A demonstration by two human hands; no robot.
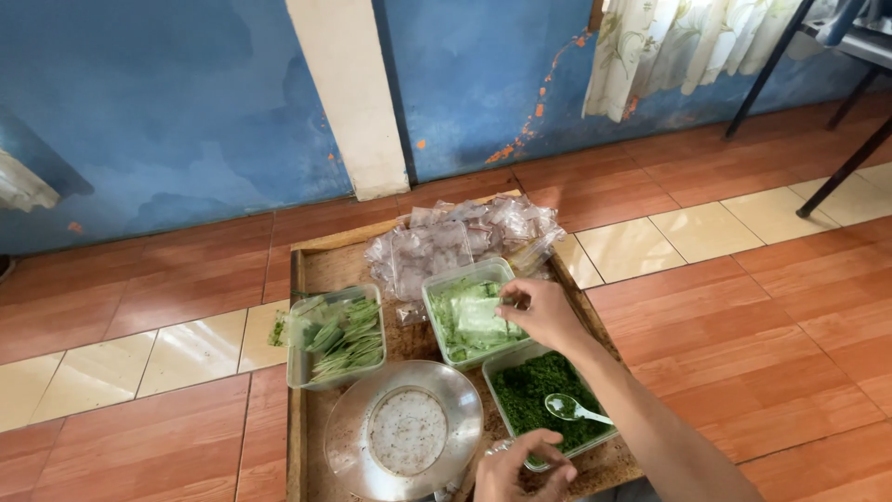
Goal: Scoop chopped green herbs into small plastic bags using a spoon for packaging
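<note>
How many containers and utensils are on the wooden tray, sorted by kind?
Clear plastic tubs: 3
Metal bowl: 1
White spoon: 1
Pile of clear bags: 1
Total: 6

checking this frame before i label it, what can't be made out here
- Left hand, head view: cut off by the bottom edge; what its fingers pinch is too small to tell.
- Right hand: its grip on the pale piece over the middle tub is hidden by its own fingers.
- Metal bowl: near rim runs out of frame.
- Heap of clear bags: count unreadable, they overlap.
</note>
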